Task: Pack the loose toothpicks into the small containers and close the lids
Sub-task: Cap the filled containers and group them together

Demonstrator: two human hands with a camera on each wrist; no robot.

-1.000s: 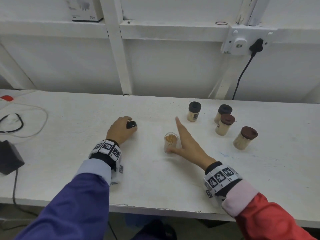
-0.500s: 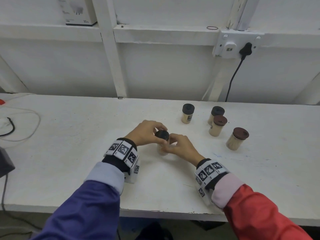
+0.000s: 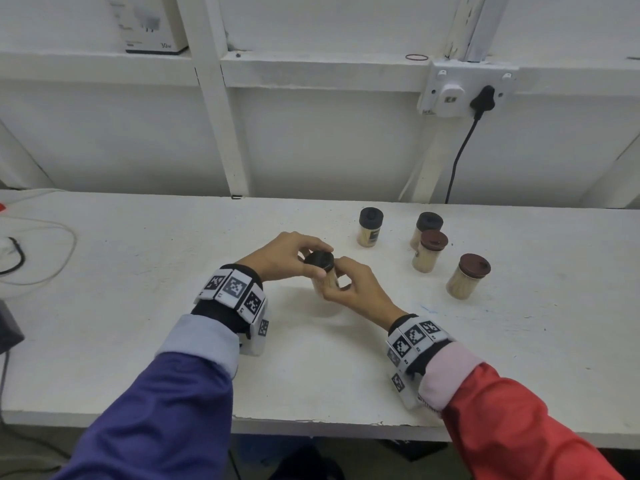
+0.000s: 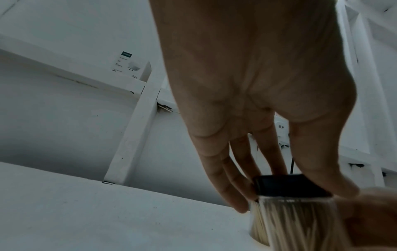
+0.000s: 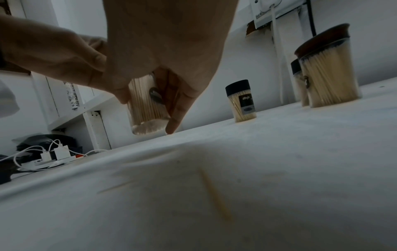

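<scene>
A small clear container (image 3: 328, 281) packed with toothpicks is at the middle of the white table (image 3: 138, 306). My right hand (image 3: 333, 284) grips its body, thumb and fingers (image 5: 178, 110) wrapped round the container (image 5: 146, 105). My left hand (image 3: 313, 258) holds the black lid (image 3: 319, 260) by its rim, seated on the container's mouth. The left wrist view shows the lid (image 4: 290, 186) sitting on the container (image 4: 296, 224), with fingers (image 4: 232, 186) round it. A loose toothpick (image 5: 214, 195) lies on the table near my right wrist. Whether the container's base touches the table I cannot tell.
To the right stand several closed containers: two with black lids (image 3: 370, 226) (image 3: 428, 225), two with brown lids (image 3: 431, 251) (image 3: 467, 276). Cables (image 3: 34, 251) and a dark adapter (image 3: 8, 327) lie at the left. A plugged wall socket (image 3: 464, 93) is behind.
My left hand carried the black lid from the table onto the container. My right hand went from lying flat beside the container to gripping it.
</scene>
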